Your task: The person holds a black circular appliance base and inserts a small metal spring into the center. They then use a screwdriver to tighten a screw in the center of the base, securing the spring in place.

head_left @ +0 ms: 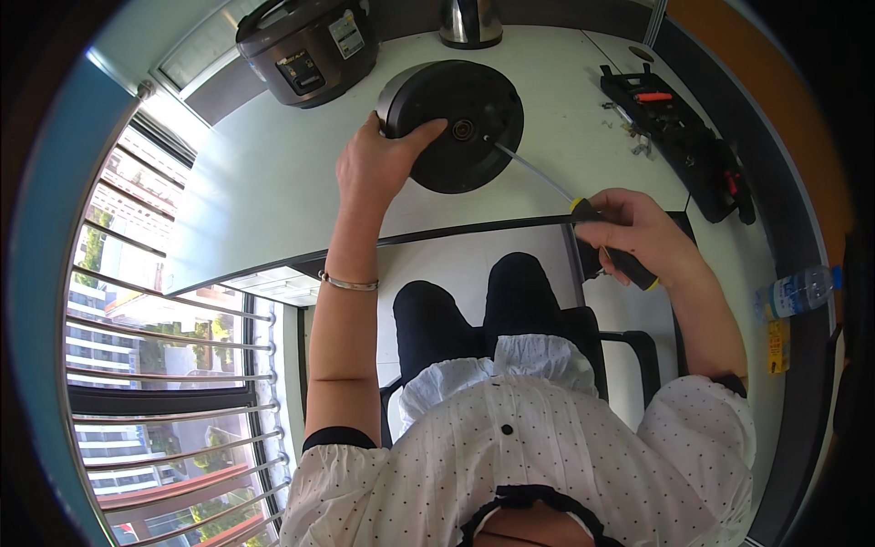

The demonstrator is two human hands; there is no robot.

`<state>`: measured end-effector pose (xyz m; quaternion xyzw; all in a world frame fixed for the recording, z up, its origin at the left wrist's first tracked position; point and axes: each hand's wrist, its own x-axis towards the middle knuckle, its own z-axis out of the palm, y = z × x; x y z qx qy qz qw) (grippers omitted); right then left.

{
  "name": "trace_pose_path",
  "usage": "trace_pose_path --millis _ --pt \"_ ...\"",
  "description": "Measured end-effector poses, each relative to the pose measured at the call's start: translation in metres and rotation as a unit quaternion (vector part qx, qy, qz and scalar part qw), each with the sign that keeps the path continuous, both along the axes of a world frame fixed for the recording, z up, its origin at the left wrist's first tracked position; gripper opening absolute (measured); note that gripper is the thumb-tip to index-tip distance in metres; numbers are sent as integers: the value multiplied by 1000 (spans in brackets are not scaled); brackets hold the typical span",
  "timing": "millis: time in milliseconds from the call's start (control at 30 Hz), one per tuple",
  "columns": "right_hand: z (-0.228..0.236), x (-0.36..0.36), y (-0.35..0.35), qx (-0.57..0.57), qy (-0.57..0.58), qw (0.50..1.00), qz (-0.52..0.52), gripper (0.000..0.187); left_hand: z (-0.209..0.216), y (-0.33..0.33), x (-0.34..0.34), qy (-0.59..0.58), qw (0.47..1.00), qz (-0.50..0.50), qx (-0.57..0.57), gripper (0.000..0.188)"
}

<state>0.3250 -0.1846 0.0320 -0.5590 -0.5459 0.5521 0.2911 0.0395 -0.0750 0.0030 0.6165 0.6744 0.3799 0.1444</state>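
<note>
My left hand point(383, 162) grips the left edge of an electric kettle point(465, 169), its thumb lying across the round black underside. The kettle is tipped so that this base faces me, with a ring-shaped socket at its centre and a strip of metal side showing at the left. In my right hand point(643, 235) is a screwdriver point(615, 244) with a black and yellow handle. Its long thin shaft slants up and left, and the tip meets the base just right of the central socket. Whatever the tip sits in is too small to make out.
A rice cooker point(310, 55) stands at the back left of the white table point(273, 201), and a metal vessel point(470, 23) at the back. On the right lie a black tool pouch point(679, 137), small metal pieces point(641, 146), a water bottle point(797, 294) and a yellow packet point(777, 346).
</note>
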Motion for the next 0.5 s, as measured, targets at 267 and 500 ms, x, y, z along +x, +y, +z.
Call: trace_pose_path --millis 267,500 --pt "-17 -2 -4 194 -261 942 79 26 -3 0 2 22 1000 18 13 61" --pt "-20 1 0 -40 40 998 27 26 10 -8 5 -3 999 -16 -48 82"
